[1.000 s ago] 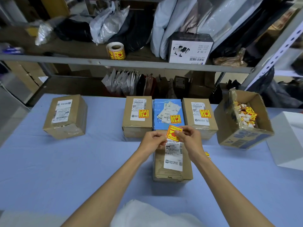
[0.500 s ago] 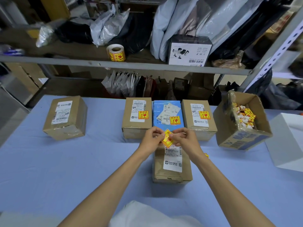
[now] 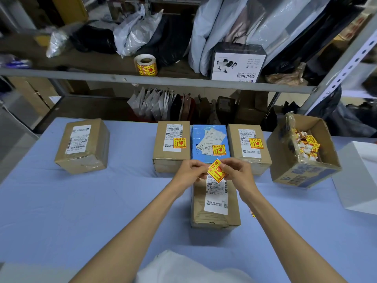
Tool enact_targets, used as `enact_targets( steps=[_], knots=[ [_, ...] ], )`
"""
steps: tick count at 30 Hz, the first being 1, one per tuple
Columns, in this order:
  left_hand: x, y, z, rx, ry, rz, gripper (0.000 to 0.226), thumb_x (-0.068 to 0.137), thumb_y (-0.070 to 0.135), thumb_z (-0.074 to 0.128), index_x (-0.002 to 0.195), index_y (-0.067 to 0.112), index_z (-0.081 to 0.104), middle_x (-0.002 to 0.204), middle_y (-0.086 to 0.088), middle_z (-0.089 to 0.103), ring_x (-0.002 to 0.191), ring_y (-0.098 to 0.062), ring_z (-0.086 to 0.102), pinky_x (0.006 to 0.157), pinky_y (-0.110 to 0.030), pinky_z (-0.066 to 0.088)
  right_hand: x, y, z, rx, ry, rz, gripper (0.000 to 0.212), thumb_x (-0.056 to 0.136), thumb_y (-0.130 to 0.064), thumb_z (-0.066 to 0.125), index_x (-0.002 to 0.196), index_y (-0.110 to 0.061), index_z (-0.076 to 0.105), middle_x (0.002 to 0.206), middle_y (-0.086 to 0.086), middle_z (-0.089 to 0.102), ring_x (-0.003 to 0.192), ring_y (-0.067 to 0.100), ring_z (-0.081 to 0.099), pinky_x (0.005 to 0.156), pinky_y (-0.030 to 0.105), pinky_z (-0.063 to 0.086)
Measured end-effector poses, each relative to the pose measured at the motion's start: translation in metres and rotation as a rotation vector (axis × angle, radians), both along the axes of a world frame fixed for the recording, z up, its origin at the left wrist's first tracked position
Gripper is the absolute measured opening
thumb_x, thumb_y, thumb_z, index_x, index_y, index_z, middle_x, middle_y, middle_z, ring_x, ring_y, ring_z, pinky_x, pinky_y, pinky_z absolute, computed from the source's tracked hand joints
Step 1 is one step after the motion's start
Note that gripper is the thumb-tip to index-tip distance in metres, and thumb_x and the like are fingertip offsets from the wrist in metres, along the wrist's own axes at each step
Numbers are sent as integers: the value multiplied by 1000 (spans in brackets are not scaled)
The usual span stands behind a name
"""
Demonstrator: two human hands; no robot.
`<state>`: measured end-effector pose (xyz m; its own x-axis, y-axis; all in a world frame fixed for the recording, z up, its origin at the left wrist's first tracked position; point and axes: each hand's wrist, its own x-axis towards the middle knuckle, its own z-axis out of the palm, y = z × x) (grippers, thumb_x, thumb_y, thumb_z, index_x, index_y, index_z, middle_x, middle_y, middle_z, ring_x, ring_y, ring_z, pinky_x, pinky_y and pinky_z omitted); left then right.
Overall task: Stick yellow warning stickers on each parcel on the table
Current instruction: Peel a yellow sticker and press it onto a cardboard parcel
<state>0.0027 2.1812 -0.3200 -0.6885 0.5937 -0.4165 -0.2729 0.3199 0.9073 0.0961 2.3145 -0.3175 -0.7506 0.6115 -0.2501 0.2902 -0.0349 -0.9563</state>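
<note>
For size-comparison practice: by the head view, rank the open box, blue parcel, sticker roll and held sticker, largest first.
1. Open box.
2. Blue parcel.
3. Sticker roll and held sticker look alike; the roll is farther off, so no ranking.

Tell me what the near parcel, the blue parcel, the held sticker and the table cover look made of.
The near parcel looks like brown cardboard, matt, with a creased, frayed edge. The blue parcel is smooth with a slight sheen: coated card or plastic film, hard to tell. The sticker seems thin printed paper, faintly glossy. The table cover is likely cloth: matt, softly wrinkled.
</note>
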Motion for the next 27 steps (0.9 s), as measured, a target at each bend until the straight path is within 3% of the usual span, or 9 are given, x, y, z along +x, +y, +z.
enact_targets(
  steps=[11,22,27],
  knots=[
    [0,-3,7,-104,14,-189,21,89,15,60,69,15,66,65,4,65,54,1,58,51,-15,39,0,0,1,13,9,-17,21,92,-1,56,85,-17,68,86,5,68,75,10,65,57,13,50],
    [1,0,9,-97,30,-204,16,91,16,56,79,15,67,74,4,67,58,2,60,56,-15,40,-1,4,-2,13,-9,-15,18,93,-3,56,90,-16,69,89,6,69,79,13,65,64,19,51],
    [0,1,8,-43,18,-194,16,94,18,55,82,17,65,76,5,65,63,-1,59,57,-16,40,-1,4,-5,72,-9,1,12,91,-1,58,98,-5,67,85,7,67,73,10,64,56,12,51]
  ],
)
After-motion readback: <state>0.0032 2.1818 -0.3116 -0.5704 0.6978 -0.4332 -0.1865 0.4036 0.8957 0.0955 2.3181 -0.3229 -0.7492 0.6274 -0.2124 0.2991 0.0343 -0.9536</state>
